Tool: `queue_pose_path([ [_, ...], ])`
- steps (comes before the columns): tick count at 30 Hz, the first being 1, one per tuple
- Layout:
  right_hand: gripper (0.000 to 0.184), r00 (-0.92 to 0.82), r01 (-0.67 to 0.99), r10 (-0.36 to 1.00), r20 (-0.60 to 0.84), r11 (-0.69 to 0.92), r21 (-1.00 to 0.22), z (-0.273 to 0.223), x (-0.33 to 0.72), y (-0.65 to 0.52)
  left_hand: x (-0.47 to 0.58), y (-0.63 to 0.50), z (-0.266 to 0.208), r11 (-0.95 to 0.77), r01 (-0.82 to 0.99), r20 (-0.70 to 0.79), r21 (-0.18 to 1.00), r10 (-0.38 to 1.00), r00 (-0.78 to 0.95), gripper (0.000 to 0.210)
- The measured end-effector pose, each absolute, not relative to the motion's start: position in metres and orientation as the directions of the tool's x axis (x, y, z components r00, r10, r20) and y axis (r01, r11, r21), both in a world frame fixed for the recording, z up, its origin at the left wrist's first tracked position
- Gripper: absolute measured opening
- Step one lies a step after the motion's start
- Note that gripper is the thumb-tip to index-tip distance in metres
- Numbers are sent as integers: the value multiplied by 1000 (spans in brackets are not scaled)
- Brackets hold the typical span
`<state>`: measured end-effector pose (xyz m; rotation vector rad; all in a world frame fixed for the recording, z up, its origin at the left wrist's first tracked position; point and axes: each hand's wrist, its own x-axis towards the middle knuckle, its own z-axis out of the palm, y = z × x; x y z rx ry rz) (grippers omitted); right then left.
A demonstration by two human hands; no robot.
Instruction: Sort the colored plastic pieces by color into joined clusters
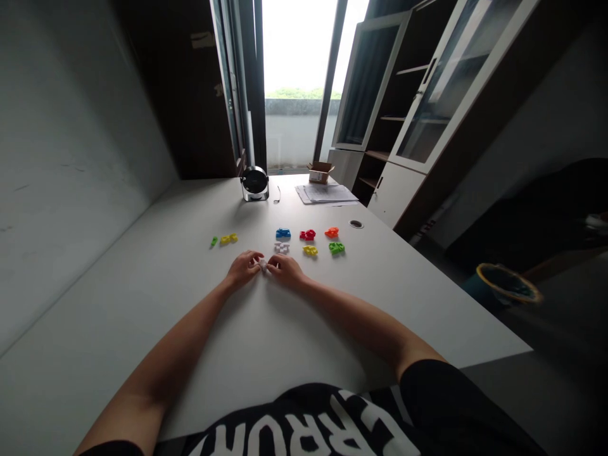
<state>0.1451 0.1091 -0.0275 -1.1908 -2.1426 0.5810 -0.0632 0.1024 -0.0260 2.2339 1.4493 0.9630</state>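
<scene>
My left hand (244, 268) and my right hand (285, 270) meet over the table, fingers closed on a small white plastic piece (263, 265) between them. Its exact shape is too small to make out. Just beyond my right hand lies another white piece (282, 247), with a blue piece (283, 233) behind it. To the right are a red piece (308, 235), a yellow piece (310, 251), an orange piece (331, 232) and a green piece (337, 248). Left of these, past my left hand, lie a yellow pair of pieces (228, 239) and a small green piece (213, 241).
The white table (190, 297) runs toward a window. At its far end stand a round black device (255, 182), papers (327, 194) and an open cardboard box (320, 171). A cable hole (356, 224) is near the right edge; a bin (503, 285) stands beyond it.
</scene>
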Motion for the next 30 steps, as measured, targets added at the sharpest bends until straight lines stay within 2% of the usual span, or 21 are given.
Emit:
queue_pose_path([
  [4, 14, -443, 585, 843, 306, 530, -614, -31, 140, 118, -64, 101, -23, -448, 705, 356, 550, 889, 287, 17],
  [7, 10, -442, 559, 837, 323, 538, -631, -32, 142, 120, -63, 101, -24, -426, 681, 343, 595, 901, 265, 14],
  [13, 15, -423, 514, 853, 305, 503, -694, -30, 147, 118, -63, 100, -23, -441, 608, 410, 660, 890, 201, 13],
  [20, 31, -481, 391, 825, 298, 505, -769, -25, 153, 117, -56, 91, -10, -571, 607, 571, 553, 790, 223, 5],
  [24, 32, -491, 328, 821, 293, 485, -811, -28, 155, 121, -49, 86, -6, -603, 612, 602, 513, 760, 245, 3],
  [27, 29, -461, 305, 830, 313, 479, -823, -30, 156, 123, -48, 87, -9, -613, 567, 607, 550, 760, 233, 8],
  [30, 27, -428, 290, 844, 324, 468, -835, -31, 155, 123, -51, 91, -13, -571, 522, 575, 634, 799, 176, 18],
])
